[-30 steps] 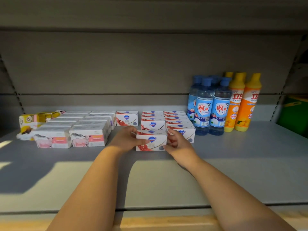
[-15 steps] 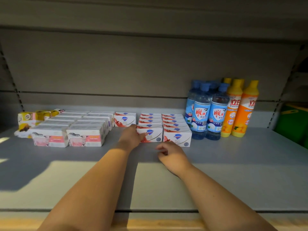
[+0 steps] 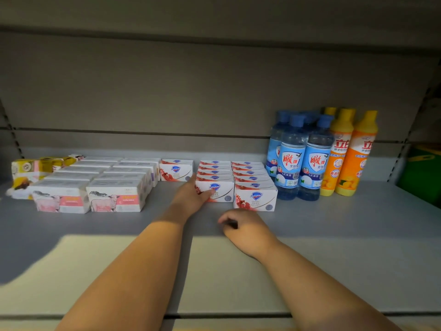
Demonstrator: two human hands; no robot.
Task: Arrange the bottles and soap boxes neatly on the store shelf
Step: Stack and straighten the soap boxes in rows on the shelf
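Head view: white soap boxes (image 3: pixel 255 198), red fruit, blue shield logos.

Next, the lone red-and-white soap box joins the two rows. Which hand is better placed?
Left, probably. The left hand touches the left row's front box, close to the lone box; the right hand lies farther right and nearer the shelf front.

A green bin (image 3: pixel 422 177) (partly cut off) sits at far right, beyond a slotted upright (image 3: pixel 406 144)

blue bottles (image 3: pixel 291 158) | orange-yellow bottles (image 3: pixel 358 154) | soap boxes (image 3: pixel 255 198) — white, red
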